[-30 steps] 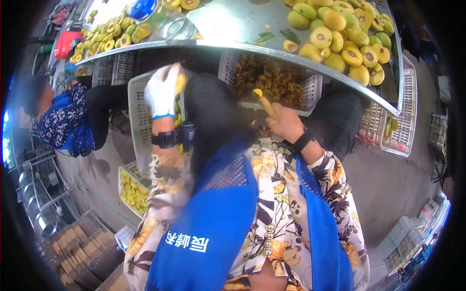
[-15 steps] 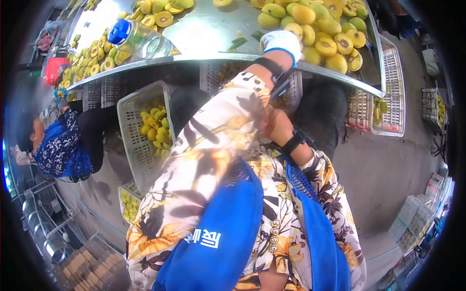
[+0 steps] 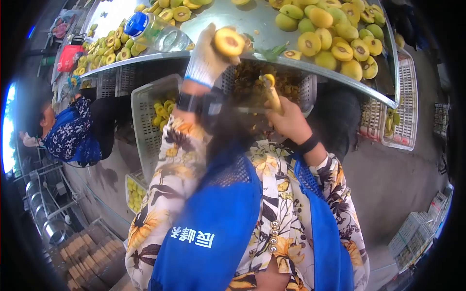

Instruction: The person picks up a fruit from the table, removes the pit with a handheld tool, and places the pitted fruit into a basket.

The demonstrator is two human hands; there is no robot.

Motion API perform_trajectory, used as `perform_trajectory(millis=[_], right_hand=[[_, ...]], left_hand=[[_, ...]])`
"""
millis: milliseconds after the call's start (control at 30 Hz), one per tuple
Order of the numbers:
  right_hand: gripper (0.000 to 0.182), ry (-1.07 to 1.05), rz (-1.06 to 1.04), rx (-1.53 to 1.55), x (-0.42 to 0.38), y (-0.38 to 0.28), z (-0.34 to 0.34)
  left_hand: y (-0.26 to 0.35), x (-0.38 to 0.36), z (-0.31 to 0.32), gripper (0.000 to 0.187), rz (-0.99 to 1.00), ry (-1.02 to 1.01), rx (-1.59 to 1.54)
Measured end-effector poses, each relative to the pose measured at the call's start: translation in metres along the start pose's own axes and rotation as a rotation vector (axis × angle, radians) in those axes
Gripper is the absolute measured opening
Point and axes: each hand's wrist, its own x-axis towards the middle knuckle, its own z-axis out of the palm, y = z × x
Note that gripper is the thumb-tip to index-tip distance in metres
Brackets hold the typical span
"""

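My left hand [image 3: 208,56], in a white knitted glove, is closed around a halved yellow peach [image 3: 229,41], its cut face with a reddish-brown centre turned up. In my bare right hand [image 3: 290,119] is a wooden-handled pitting tool [image 3: 273,98], its small curved tip carrying a bit of yellow flesh. The two hands are apart, the right one lower and nearer my body. Below them stands a crate of brown scraps [image 3: 250,81]. Whole and halved peaches [image 3: 335,36] are heaped on the metal table [image 3: 255,24] to the right.
A capped plastic bottle [image 3: 158,33] lies near the table's front edge [image 3: 145,58], left of my gloved hand. Green leaves [image 3: 272,51] rest by the edge. A white crate [image 3: 145,121] with yellow fruit stands at left, beside a seated person [image 3: 73,128]. More crates [image 3: 405,97] stand right.
My left hand has moved left from the peach heap and now holds a half. My right hand, partly covered by the left arm before, now shows with the tool.
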Motion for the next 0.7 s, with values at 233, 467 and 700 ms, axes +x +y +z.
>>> perform_trajectory(millis=[233, 467, 700], right_hand=[[0.021, -0.508, 0.196, 0.587, 0.001, 0.002, -0.008], [0.016, -0.499, 0.307, 0.649, -0.002, 0.002, 0.007], [0.025, 0.352, -0.009, -0.16, 0.02, 0.028, 0.02]], left_hand=[[-0.065, -0.048, -0.034, 0.042, -0.059, -0.128, 0.217], [-0.09, -0.052, -0.006, 0.032, -0.037, -0.145, 0.221], [-0.082, -0.055, 0.001, 0.059, -0.284, 0.161, -0.066]])
